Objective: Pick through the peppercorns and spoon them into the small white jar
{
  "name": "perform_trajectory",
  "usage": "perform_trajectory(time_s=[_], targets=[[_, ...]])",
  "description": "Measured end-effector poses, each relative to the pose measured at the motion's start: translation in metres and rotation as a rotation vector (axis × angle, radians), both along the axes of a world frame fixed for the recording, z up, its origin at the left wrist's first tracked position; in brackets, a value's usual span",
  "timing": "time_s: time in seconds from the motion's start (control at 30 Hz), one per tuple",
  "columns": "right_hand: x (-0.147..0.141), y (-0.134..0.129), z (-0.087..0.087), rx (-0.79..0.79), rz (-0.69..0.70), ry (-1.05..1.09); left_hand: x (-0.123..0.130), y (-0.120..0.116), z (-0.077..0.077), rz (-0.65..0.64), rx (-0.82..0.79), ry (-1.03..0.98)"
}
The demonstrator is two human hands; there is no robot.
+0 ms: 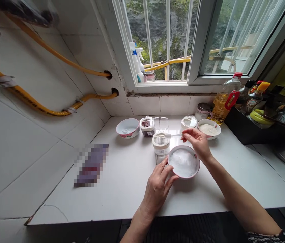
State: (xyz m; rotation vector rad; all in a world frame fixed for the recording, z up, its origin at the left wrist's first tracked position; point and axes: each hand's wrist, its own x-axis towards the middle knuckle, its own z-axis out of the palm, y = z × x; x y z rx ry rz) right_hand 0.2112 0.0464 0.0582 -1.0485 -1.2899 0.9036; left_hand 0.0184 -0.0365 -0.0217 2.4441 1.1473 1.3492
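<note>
A bowl of white grains (184, 163) is tilted toward me over the counter, and my left hand (159, 182) grips its left rim. Pinched in my right hand (196, 141) is a small white spoon (174, 135), held level above the bowl's far side. The spoon's head is over a lidded clear jar (161, 143) just behind the bowl. Farther back stand a jar with dark contents (147, 127) and another white-lidded jar (188, 123). A second bowl (209, 129) with pale grains and a spoon in it sits beyond my right wrist.
At the back left is a white bowl with a floral pattern (127, 129). A blurred purple packet (91, 165) lies on the left of the counter. An oil bottle (224, 101), a brown-lidded jar (203, 110) and a black box of condiments (246, 126) stand at the back right.
</note>
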Motion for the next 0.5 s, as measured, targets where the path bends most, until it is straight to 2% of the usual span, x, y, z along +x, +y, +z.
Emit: perform_trajectory(time_s=[0.13, 0.2, 0.27, 0.4, 0.5], targets=[[-0.014, -0.008, -0.008, 0.299, 0.041, -0.379, 0.000, 0.000, 0.000, 0.001, 0.006, -0.007], [-0.013, -0.010, -0.008, 0.390, 0.069, -0.526, -0.001, 0.000, 0.000, -0.001, 0.002, -0.008], [-0.008, -0.011, -0.004, 0.397, 0.041, -0.550, -0.001, 0.000, 0.000, -0.001, -0.003, -0.006], [0.013, -0.011, 0.012, 0.299, -0.118, -0.459, -0.001, 0.000, 0.000, 0.004, 0.002, -0.004], [0.028, -0.009, 0.020, 0.226, -0.120, -0.489, -0.001, 0.000, 0.001, 0.003, 0.006, -0.004]])
